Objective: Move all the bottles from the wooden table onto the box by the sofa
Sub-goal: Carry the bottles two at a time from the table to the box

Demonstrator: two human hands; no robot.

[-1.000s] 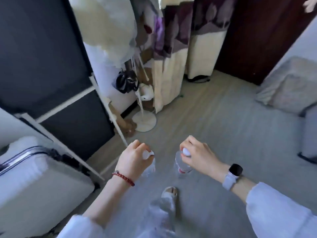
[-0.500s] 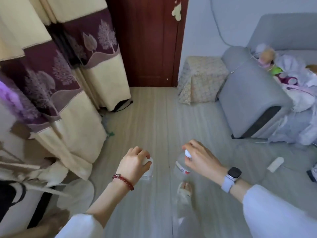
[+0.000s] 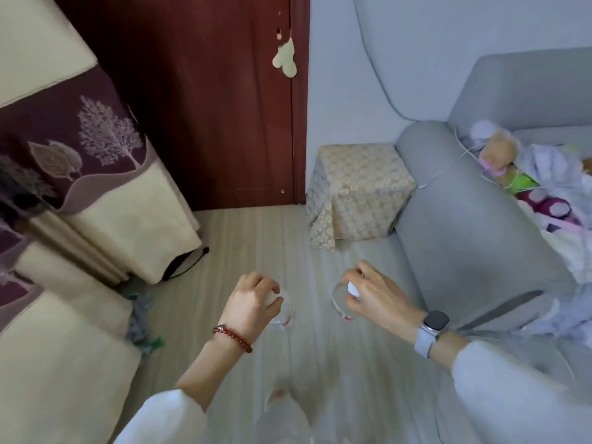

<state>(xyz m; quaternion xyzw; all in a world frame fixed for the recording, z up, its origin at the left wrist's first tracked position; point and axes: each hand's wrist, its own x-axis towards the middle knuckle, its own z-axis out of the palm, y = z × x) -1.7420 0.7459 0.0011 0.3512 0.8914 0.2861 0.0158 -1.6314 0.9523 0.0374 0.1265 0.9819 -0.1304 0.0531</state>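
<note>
My left hand (image 3: 253,299) grips a clear plastic bottle (image 3: 285,315) by its white cap, and the bottle hangs below the fingers. A second clear bottle (image 3: 340,301) with a red and white label hangs the same way from my right hand (image 3: 371,291). Both hands are held out over the floor at about the same height. Ahead and to the right stands the box (image 3: 358,190), draped in a beige patterned cloth, right beside the arm of the grey sofa (image 3: 464,225). The wooden table is out of view.
A dark red door (image 3: 217,100) stands behind the box. Cream and purple curtains (image 3: 105,174) hang along the left. Toys and clothes (image 3: 544,187) lie piled on the sofa seat. Pale floorboards (image 3: 256,238) run between me and the box. My foot (image 3: 278,395) shows at the bottom.
The view has swung right, from a suitcase and curtains to the door, box and sofa. The box now looks closer and more central. Both hands keep their bottles.
</note>
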